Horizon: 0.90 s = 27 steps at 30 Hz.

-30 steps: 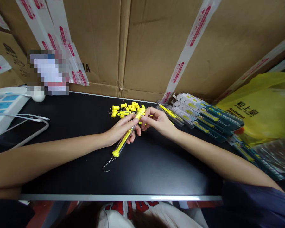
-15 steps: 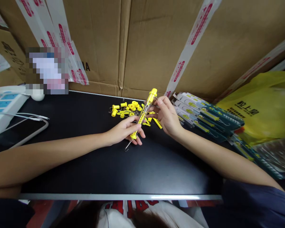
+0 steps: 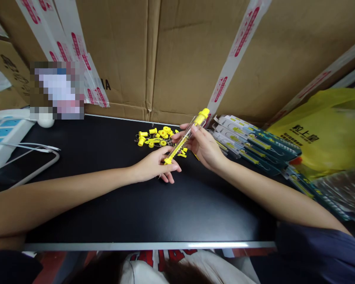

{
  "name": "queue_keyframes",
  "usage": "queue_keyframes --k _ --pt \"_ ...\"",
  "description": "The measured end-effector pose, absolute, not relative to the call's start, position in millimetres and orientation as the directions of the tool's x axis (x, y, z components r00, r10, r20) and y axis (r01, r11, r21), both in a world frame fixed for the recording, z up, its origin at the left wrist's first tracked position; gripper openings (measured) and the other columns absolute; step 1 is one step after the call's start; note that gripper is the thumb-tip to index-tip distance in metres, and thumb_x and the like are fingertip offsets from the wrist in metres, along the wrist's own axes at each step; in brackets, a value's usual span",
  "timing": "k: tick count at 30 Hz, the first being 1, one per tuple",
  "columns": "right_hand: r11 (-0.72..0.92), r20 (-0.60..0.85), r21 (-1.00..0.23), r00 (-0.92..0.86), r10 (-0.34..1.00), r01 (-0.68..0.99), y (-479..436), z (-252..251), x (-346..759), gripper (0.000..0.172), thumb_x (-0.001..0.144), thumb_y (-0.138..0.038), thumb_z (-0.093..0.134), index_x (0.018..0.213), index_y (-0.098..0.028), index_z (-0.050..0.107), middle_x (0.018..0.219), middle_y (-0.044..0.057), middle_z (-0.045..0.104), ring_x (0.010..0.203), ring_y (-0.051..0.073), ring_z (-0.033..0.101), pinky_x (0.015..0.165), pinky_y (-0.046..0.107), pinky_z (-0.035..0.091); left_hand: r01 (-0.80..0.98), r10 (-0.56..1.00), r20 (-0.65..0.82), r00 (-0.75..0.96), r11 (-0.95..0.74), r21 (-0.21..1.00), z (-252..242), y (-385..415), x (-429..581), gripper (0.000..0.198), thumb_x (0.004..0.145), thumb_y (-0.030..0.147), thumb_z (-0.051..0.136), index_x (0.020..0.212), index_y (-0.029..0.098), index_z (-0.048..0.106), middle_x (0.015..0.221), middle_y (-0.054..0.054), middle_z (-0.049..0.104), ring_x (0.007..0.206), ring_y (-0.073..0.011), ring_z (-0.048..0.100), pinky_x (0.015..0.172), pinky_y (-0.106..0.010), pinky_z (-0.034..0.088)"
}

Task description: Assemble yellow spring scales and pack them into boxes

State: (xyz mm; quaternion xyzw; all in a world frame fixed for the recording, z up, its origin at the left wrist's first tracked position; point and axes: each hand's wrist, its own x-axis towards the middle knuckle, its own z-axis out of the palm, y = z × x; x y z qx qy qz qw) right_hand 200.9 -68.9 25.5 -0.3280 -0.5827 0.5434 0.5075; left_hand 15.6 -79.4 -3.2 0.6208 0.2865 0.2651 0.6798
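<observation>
A clear tube with yellow end caps, a spring scale, is tilted up to the right above the black table. My right hand grips the tube near its upper half. My left hand pinches the tube's lower yellow end, with the hook hidden under its fingers. Just behind the hands lies a small heap of loose yellow plastic parts and thin springs.
Packaged scales are fanned out to the right, beside a yellow plastic bag. Taped cardboard boxes wall the back. A white power strip and cables lie at the left.
The scale went from lying low across the left hand to being raised and tilted up to the right. The right hand shifted right along the tube; the hook end was pulled into the left fingers.
</observation>
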Motion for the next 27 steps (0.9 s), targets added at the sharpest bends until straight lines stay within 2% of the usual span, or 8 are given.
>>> queue_keyframes --k 5,8,10,13,18,20,24,27 --pt "0.182 0.230 -0.964 -0.263 0.937 -0.193 -64.5 27.5 202.4 0.036 0.086 -0.053 0.060 0.103 -0.022 0.054 0.088 0.002 0.073 0.081 0.016 0.070 0.075 0.032 0.057 -0.047 0.710 -0.013 0.704 0.065 0.997 -9.1 -78.2 15.2 0.057 0.081 0.019 0.064 0.131 0.022 0.036 0.125 -0.016 0.059 0.060 -0.0114 0.070 0.054 -0.024 0.056" --pt "0.218 0.259 -0.958 -0.234 0.937 -0.185 -64.0 28.1 202.8 0.035 0.084 -0.053 0.061 0.100 -0.022 0.054 0.084 0.001 0.072 0.079 0.016 0.070 0.074 0.032 0.056 -0.096 0.758 0.063 0.649 0.000 0.995 -11.8 -79.0 15.2 0.064 0.079 0.014 0.063 0.135 0.027 0.036 0.139 -0.017 0.048 0.068 -0.0123 0.072 0.063 -0.028 0.059" --pt "0.243 0.272 -0.957 -0.206 0.940 -0.156 -63.5 28.2 203.3 0.034 0.085 -0.053 0.060 0.100 -0.022 0.054 0.081 0.000 0.071 0.078 0.015 0.069 0.070 0.030 0.055 -0.117 0.792 0.107 0.601 -0.045 0.992 -12.8 -79.2 15.3 0.064 0.078 0.013 0.063 0.135 0.028 0.038 0.140 -0.015 0.044 0.074 -0.0132 0.072 0.070 -0.030 0.059" --pt "0.271 0.288 -0.956 -0.175 0.942 -0.116 -62.8 28.3 204.5 0.033 0.086 -0.052 0.059 0.099 -0.022 0.055 0.077 0.000 0.069 0.072 0.013 0.066 0.061 0.024 0.051 -0.143 0.818 0.159 0.553 -0.095 0.985 -14.1 -78.8 15.5 0.060 0.078 0.011 0.062 0.131 0.028 0.041 0.136 -0.010 0.046 0.082 -0.0136 0.072 0.082 -0.033 0.058" --pt "0.322 0.333 -0.942 -0.148 0.931 -0.093 -62.6 32.3 206.5 0.034 0.087 -0.054 0.058 0.097 -0.023 0.054 0.072 -0.002 0.067 0.065 0.011 0.063 0.055 0.022 0.047 -0.118 0.815 0.194 0.546 -0.155 0.981 -16.7 -80.1 15.6 0.054 0.076 0.014 0.066 0.124 0.026 0.045 0.129 -0.006 0.048 0.088 -0.0122 0.068 0.082 -0.030 0.055" --pt "0.335 0.344 -0.939 -0.134 0.930 -0.085 -63.0 34.8 206.9 0.034 0.086 -0.056 0.059 0.096 -0.023 0.053 0.071 -0.002 0.065 0.064 0.011 0.063 0.053 0.021 0.047 -0.074 0.824 0.200 0.530 -0.189 0.979 -17.3 -81.3 15.3 0.050 0.073 0.017 0.072 0.116 0.022 0.048 0.118 -0.004 0.052 0.084 -0.0096 0.065 0.085 -0.030 0.054" --pt "0.325 0.337 -0.940 -0.148 0.930 -0.102 -64.6 37.0 206.0 0.037 0.084 -0.057 0.061 0.096 -0.023 0.051 0.071 -0.002 0.065 0.064 0.012 0.064 0.049 0.021 0.048 0.027 0.848 0.200 0.491 -0.244 0.969 -16.7 -81.1 14.1 0.037 0.071 0.026 0.076 0.096 0.017 0.051 0.086 0.002 0.057 0.076 -0.0090 0.059 0.076 -0.027 0.051" --pt "0.305 0.320 -0.946 -0.160 0.934 -0.109 -67.1 36.6 204.1 0.039 0.082 -0.057 0.063 0.096 -0.023 0.051 0.072 -0.002 0.065 0.064 0.013 0.064 0.049 0.022 0.049 0.071 0.849 0.176 0.498 -0.242 0.968 -15.1 -80.2 13.6 0.030 0.073 0.033 0.074 0.088 0.016 0.054 0.078 0.002 0.059 0.070 -0.0091 0.057 0.071 -0.026 0.049"
